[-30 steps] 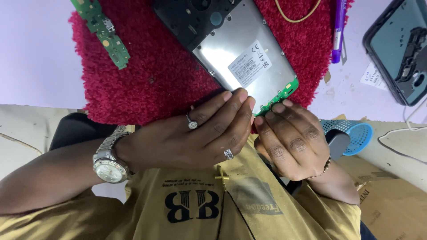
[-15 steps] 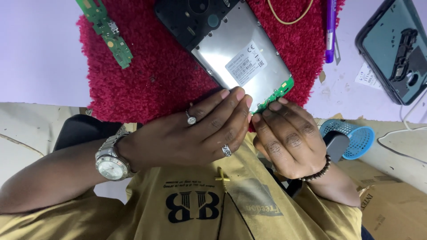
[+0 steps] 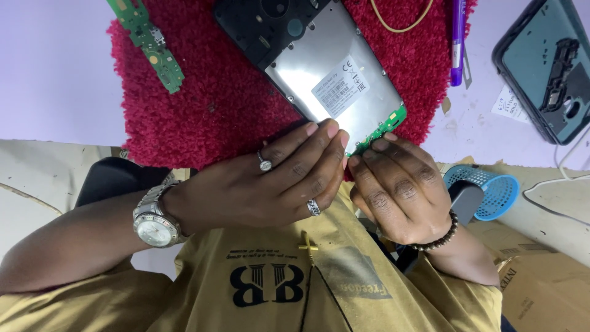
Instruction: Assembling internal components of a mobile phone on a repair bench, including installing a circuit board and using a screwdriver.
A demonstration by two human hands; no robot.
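Single head-worn view, looking steeply down, close over the red mat
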